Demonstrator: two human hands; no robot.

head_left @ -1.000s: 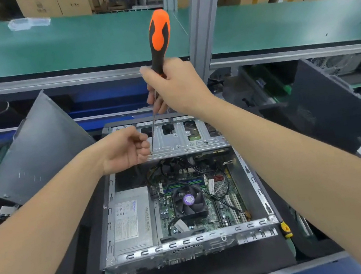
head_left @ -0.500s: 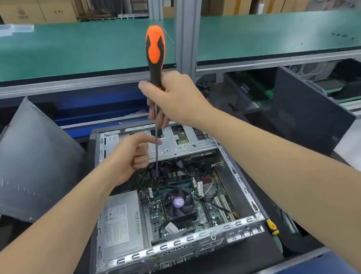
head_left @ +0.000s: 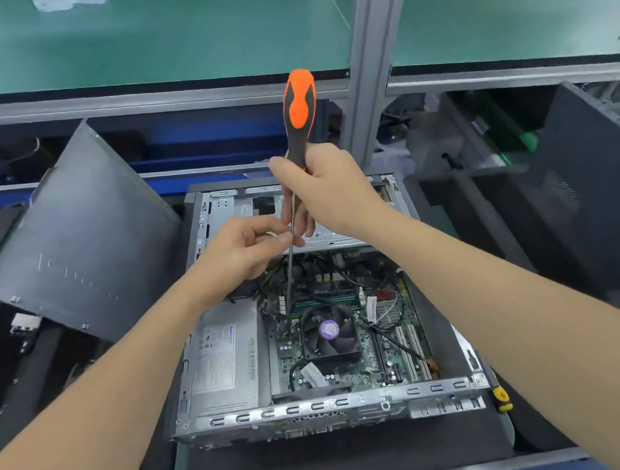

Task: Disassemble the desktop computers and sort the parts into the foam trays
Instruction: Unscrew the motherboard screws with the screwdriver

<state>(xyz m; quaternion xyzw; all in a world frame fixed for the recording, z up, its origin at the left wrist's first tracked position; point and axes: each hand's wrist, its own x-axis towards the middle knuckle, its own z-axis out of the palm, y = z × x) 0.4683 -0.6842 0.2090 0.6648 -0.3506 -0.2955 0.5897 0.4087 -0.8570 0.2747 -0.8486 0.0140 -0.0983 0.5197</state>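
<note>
The open computer (head_left: 320,406) lies on a black foam pad (head_left: 338,460) on the counter. Above its middle, the right hand (head_left: 328,194) grips the lower handle of an orange-and-black screwdriver (head_left: 299,109), held nearly upright. The left hand (head_left: 245,249) pinches its shaft, and the tip reaches down among cables just left of the computer's fan (head_left: 328,332). A grey power supply (head_left: 222,356) fills the computer's left side. A loose side panel (head_left: 85,248) leans left of the computer, a dark case (head_left: 601,194) stands to its right, and a small yellow-handled screwdriver (head_left: 500,396) lies at its near right corner.
</note>
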